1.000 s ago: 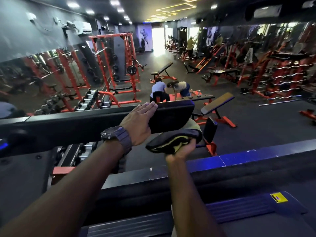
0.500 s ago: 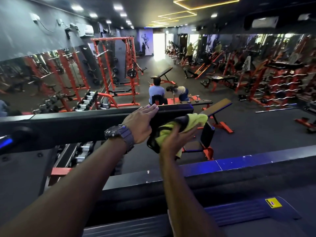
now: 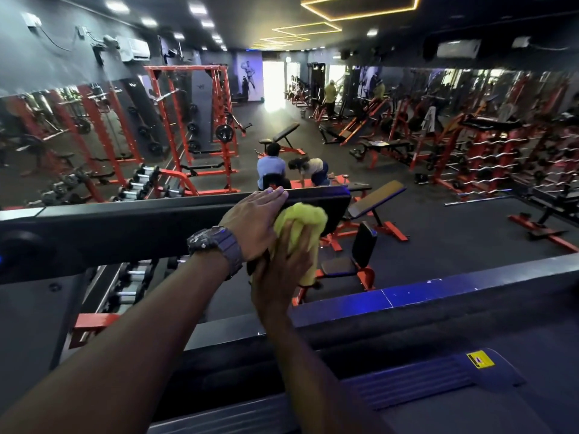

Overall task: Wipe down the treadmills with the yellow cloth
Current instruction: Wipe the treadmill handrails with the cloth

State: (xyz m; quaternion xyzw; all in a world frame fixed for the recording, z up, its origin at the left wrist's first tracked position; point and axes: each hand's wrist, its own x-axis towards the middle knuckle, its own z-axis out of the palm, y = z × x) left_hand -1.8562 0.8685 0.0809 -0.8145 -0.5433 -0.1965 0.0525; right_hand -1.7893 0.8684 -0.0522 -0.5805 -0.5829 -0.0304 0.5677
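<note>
The treadmill's black console bar (image 3: pixel 156 227) runs across the middle of the view. My left hand (image 3: pixel 253 220), with a watch on its wrist, lies flat on the bar's top right end. Just to its right, my right hand (image 3: pixel 282 264) presses the bunched yellow cloth (image 3: pixel 300 217) against the console's face with fingers spread over it. Part of the cloth hangs below my palm. The treadmill's front cover (image 3: pixel 407 383), with a yellow sticker (image 3: pixel 480 359), is at the bottom right.
A dark ledge with a blue-lit strip (image 3: pixel 438 292) stands beyond the treadmill. Below it lies the gym floor with red benches (image 3: pixel 372 211), squat racks (image 3: pixel 194 126) and dumbbell racks (image 3: pixel 141 183). Two people (image 3: pixel 272 170) crouch past the console.
My right hand rose from under the console's right end and moved left, bringing the cloth up onto the console's face beside my left hand. The left hand stayed put.
</note>
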